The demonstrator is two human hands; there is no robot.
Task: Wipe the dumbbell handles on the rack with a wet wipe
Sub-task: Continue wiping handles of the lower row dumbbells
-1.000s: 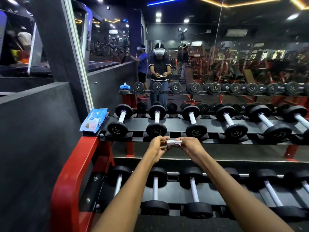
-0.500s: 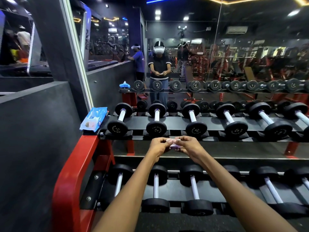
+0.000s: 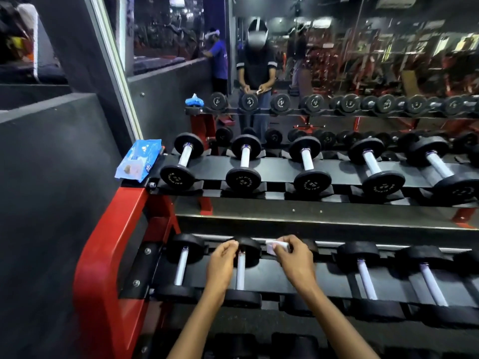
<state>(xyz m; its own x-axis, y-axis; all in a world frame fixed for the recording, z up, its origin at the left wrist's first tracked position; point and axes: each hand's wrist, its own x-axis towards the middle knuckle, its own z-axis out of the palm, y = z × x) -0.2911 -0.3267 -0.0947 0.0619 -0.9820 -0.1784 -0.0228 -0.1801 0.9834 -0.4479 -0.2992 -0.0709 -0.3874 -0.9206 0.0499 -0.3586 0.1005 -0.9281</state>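
Black dumbbells with pale handles lie in rows on the red and black rack [image 3: 111, 244]. Both my hands hover over the lower tier. My right hand [image 3: 293, 257] pinches a folded white wet wipe [image 3: 276, 246] above the third dumbbell, which it mostly hides. My left hand [image 3: 221, 261] has curled fingers beside the far head of the second dumbbell [image 3: 241, 270]. It is apart from the wipe, and whether it grips anything is unclear. The first lower dumbbell [image 3: 181, 265] lies to its left.
A blue pack of wipes [image 3: 138, 160] lies on the rack's upper left corner beside the upper-tier dumbbells [image 3: 243, 161]. A dark wall panel [image 3: 51, 177] stands at the left. A mirror [image 3: 363, 60] behind the rack reflects me and another person.
Both hands have dropped from the upper tier's front edge to the lower tier. My left hand has let go of the wipe, and only my right hand holds it now.
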